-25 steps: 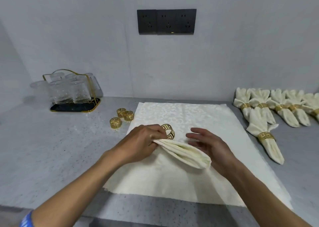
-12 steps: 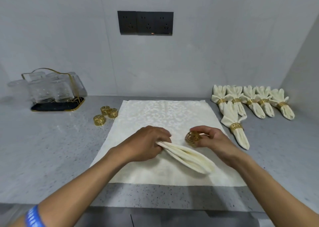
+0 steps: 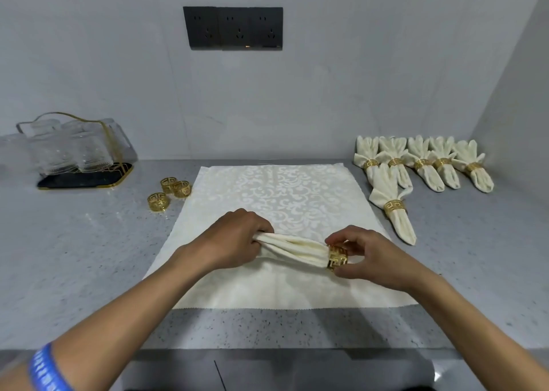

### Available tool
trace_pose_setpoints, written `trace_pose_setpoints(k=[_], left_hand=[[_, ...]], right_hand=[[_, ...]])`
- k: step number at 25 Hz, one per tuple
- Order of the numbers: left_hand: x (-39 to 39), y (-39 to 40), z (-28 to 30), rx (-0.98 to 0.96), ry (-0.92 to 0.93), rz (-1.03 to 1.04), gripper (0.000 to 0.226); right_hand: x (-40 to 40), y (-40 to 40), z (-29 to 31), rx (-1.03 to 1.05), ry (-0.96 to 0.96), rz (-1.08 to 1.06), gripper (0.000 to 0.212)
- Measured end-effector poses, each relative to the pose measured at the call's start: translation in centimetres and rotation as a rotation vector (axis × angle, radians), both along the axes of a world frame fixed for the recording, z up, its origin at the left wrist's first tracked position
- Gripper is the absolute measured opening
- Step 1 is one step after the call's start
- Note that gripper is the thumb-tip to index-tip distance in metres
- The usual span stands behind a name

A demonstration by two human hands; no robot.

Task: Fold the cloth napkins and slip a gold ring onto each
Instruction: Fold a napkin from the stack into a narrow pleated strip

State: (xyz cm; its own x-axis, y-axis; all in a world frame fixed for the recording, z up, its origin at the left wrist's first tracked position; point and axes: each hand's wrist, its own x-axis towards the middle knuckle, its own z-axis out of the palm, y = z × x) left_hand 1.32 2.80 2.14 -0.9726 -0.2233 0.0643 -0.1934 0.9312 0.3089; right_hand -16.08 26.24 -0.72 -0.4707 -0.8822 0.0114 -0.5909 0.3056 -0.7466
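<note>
A cream napkin (image 3: 292, 249), folded into a narrow roll, lies across a flat patterned napkin (image 3: 285, 200) on the grey counter. My left hand (image 3: 234, 240) grips the roll's left end. My right hand (image 3: 361, 255) pinches a gold ring (image 3: 337, 257) that sits around the roll's right end. Three loose gold rings (image 3: 169, 193) lie left of the flat napkin. Several finished napkins with rings (image 3: 421, 164) lie in a row at the back right, one more (image 3: 392, 206) in front of them.
A black gold-rimmed tray of clear glasses (image 3: 77, 156) stands at the back left against the wall. The counter's front edge (image 3: 267, 350) runs just below my forearms. A side wall (image 3: 517, 117) closes the right end.
My right hand picked up the gold ring from beside the roll and brought it onto the roll's right end. My left hand kept its grip on the left end.
</note>
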Motion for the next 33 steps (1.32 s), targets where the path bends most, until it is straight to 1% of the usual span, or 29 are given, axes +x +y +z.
trace_pose_setpoints(k=[2,6,10,13,14,18,20,22,24,26,28,29,31,33], left_hand=[[-0.1,0.5,0.1,0.014,-0.008,-0.014,0.028],[-0.3,2.0,0.2,0.015,-0.048,-0.068,0.032],[-0.6,3.0,-0.1,-0.02,-0.093,-0.095,0.034],[-0.3,2.8,-1.0,0.001,-0.112,-0.076,0.035],[0.0,2.7,-1.3,0.012,-0.121,-0.07,0.034],[0.4,2.2,-1.8,0.011,-0.172,-0.076,0.025],[0.5,1.9,-1.6,-0.108,-0.167,-0.092,0.024],[0.0,2.8,-1.7,-0.269,-0.103,-0.156,0.033],[-1.0,4.8,-2.3,-0.33,-0.126,-0.197,0.04],[-2.1,6.6,-3.0,-0.403,-0.135,-0.205,0.029],[-2.6,6.3,-3.2,-0.535,-0.073,-0.235,0.01],[-2.6,5.9,-3.1,-0.573,-0.038,-0.239,0.012],[-2.6,5.2,-2.8,-0.615,-0.011,-0.263,0.024],[-2.5,4.9,-3.4,-0.654,0.056,-0.372,0.033]], right_hand=[[0.6,-0.6,-0.2,-0.026,0.065,0.023,0.049],[1.8,-2.2,-0.1,-0.038,0.257,0.108,0.047],[2.8,-3.8,-1.2,-0.056,0.315,0.16,0.046],[2.4,-3.3,-2.7,0.015,0.324,0.142,0.055],[2.1,-2.9,-3.1,0.037,0.317,0.117,0.054],[1.6,-1.8,-3.9,0.037,0.332,0.058,0.029],[1.8,-1.9,-4.1,0.019,0.308,0.026,0.023],[2.1,-2.1,-4.4,0.01,0.303,-0.012,0.02],[2.4,-2.2,-4.7,-0.007,0.308,-0.04,0.018],[2.9,-2.0,-4.7,-0.022,0.314,-0.056,0.013],[3.7,-1.5,-4.5,-0.03,0.339,-0.098,0.008],[4.2,-1.3,-4.4,-0.029,0.344,-0.128,0.007],[5.7,-1.0,-4.5,-0.023,0.327,-0.204,0.011],[7.8,-0.9,-5.3,-0.045,0.287,-0.294,0.019]])
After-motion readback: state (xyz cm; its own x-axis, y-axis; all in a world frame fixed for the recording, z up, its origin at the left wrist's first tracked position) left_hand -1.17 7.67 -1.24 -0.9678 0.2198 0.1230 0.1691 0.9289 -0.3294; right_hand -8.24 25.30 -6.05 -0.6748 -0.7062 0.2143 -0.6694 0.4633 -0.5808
